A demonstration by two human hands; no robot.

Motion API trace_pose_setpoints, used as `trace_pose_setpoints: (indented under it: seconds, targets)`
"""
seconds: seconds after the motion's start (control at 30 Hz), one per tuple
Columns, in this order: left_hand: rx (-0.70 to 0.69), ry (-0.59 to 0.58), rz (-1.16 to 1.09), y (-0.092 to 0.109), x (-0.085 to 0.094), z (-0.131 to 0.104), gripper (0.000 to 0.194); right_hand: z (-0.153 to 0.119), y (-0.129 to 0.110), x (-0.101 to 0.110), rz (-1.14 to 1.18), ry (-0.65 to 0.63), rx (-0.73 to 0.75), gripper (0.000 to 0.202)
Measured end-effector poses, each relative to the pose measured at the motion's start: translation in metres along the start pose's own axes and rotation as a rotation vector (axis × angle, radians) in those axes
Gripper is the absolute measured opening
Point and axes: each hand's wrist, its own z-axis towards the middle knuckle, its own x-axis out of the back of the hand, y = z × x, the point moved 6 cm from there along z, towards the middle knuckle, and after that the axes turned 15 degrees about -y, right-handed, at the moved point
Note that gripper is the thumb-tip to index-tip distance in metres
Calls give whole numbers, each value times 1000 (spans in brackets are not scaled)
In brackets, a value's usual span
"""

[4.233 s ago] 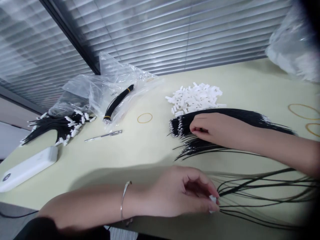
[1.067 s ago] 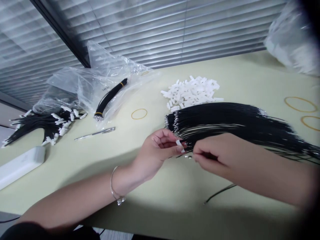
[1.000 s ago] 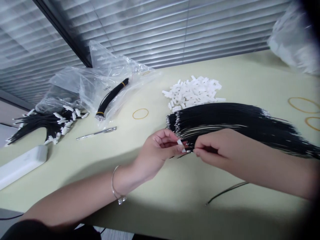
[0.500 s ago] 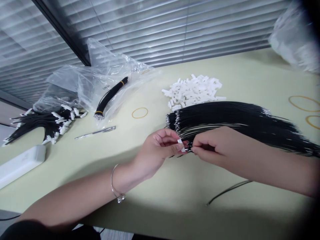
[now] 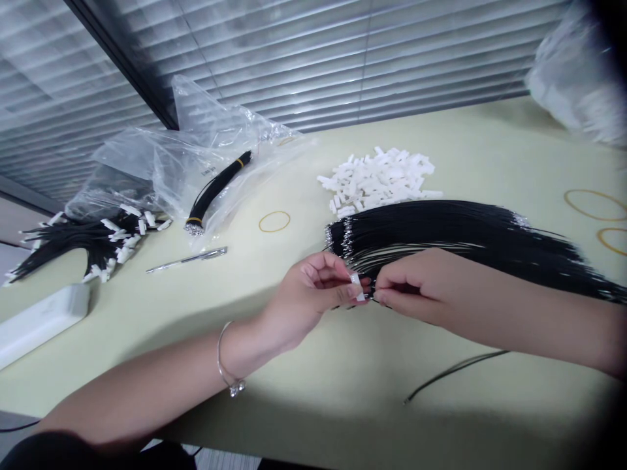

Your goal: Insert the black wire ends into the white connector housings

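Note:
Between the thumb and fingers of my left hand (image 5: 318,287) is a small white connector (image 5: 357,286). Just to its right, my right hand (image 5: 421,287) pinches a thin black wire whose metal tip is close to the connector; whether the tip is inside it is too small to tell. Behind my hands lies a wide bundle of black wires (image 5: 431,225) with silvery ends. A heap of white connectors (image 5: 382,177) sits beyond the bundle. The loose far end of a black wire (image 5: 441,376) rests on the table below my right forearm.
At the left lie wires with white connectors (image 5: 73,238), a banded wire bundle (image 5: 215,190) on clear plastic bags (image 5: 142,153), a pen (image 5: 189,259) and a white box-like object (image 5: 44,323). Rubber bands (image 5: 274,222) are on the table (image 5: 313,398), and another plastic bag (image 5: 573,78) at the upper right.
The white connector has shifted very slightly within my left fingers. My right hand has moved very little, its forearm slightly higher, showing more of the loose wire beneath.

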Motion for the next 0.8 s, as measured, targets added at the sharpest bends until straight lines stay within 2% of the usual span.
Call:
trace_pose_setpoints:
  seconds: [0.23, 0.43, 0.63, 0.8]
  targets:
    - [15, -40, -27, -1, -1, 1, 37, -3, -1, -2, 118, -30, -23, 34]
    - [36, -49, -67, -1, 1, 3, 37, -4, 1, -3, 361, -22, -20, 33]
    - [32, -115, -115, -3, -1, 5, 31, -3, -2, -7, 341, 2, 37, 33]
    - [-13, -124, -154, -3, -1, 4, 29, 1, 3, -14, 484, 2, 4, 32]
